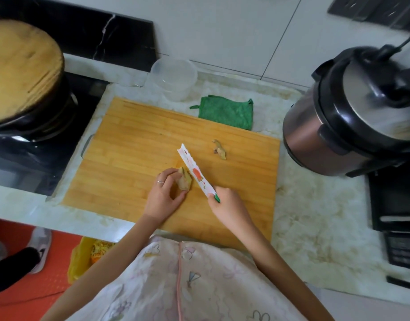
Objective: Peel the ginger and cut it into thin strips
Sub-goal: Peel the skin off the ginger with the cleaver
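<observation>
Here the left hand [163, 195] pinches the ginger [184, 181], while the right hand [227, 202] grips the knife [196, 172].

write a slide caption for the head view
Left hand grips the ginger at the cutting board; right hand holds a patterned knife alongside it.

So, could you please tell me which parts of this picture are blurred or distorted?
Head view: the cooker at right is smeared and the wooden disc at left is soft; the centre is sharper, with ginger, knife, left hand and right hand clear; the wide lens skews the board; light is soft and even, shadows faint.
</observation>
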Demonstrator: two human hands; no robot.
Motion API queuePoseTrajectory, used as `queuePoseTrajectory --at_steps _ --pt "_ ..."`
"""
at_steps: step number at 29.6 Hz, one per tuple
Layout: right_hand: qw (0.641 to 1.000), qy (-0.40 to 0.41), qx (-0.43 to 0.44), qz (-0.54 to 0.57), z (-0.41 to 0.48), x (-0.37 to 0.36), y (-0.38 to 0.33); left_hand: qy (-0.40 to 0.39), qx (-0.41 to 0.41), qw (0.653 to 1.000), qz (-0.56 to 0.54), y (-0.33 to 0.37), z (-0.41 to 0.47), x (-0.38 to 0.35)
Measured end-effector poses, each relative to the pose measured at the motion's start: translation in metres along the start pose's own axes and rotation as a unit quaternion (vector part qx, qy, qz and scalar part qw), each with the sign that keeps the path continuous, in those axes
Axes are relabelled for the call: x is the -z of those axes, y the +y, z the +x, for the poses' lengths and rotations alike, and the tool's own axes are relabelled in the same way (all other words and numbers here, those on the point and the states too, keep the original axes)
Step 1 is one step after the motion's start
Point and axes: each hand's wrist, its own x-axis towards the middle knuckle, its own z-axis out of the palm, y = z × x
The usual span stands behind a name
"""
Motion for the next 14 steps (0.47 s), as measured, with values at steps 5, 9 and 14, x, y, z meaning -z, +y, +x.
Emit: queuePoseTrajectory --at_steps 5,9,14 --pt "0.999 0.011 -0.032 0.029 0.001 -0.004 0.009 -0.028 0.013 0.999 0.012 0.003 0.001 0.002" --pt "0.975 -0.012 -0.102 0.199 0.001 -0.008 0.011 -0.023 0.054 0.998 -0.003 0.007 -0.001 0.004" --pt "0.887 -0.029 -0.192 0.418 -0.007 -0.005 0.009 -0.076 0.071 0.994 0.035 0.014 0.005 0.002"
